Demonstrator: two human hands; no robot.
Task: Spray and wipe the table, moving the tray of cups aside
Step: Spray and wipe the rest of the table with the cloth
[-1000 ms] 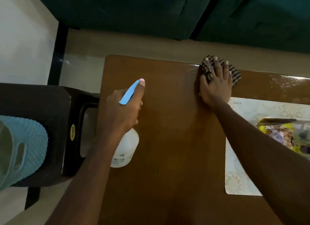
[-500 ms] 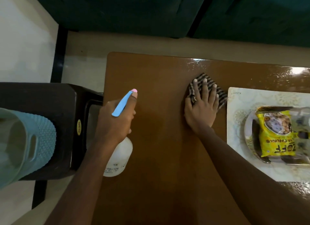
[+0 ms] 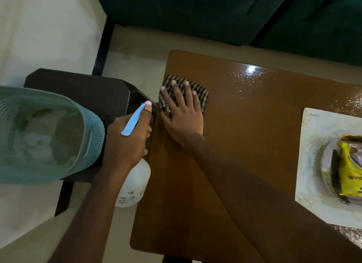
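A person is bending over a shiny brown wooden table (image 3: 254, 145). Their right hand (image 3: 182, 113) is lying flat on a brown-and-white striped cloth (image 3: 197, 90). The fingers are straight and spread wide, and the hand is pressing the cloth down onto the table. The cloth is sitting at the table's 10 o'clock corner, right by the edge.

Their left hand (image 3: 127, 143) is holding a white plastic spray bottle (image 3: 135, 184) by the neck, with the fingers curled tight around it. A blue sprayer top (image 3: 133, 119) with a pink tip is poking out over the hand and pointing toward 12 o'clock. The bottle is being held just off the table's 9 o'clock edge, close beside the right hand.

Little wet drops (image 3: 252, 76) are shining on the table toward 1 o'clock.

At 3 o'clock a pale patterned mat (image 3: 313, 164) is lying on the table. A shiny round dish (image 3: 327, 164) with a yellow snack packet (image 3: 348, 170) is sitting on it, partly cut off at the side.

At 9 o'clock, next to the table, a light teal plastic basket (image 3: 58, 135) is resting on a dark stool (image 3: 88, 86). A dark green sofa (image 3: 195, 11) is standing past the table at 12 o'clock.
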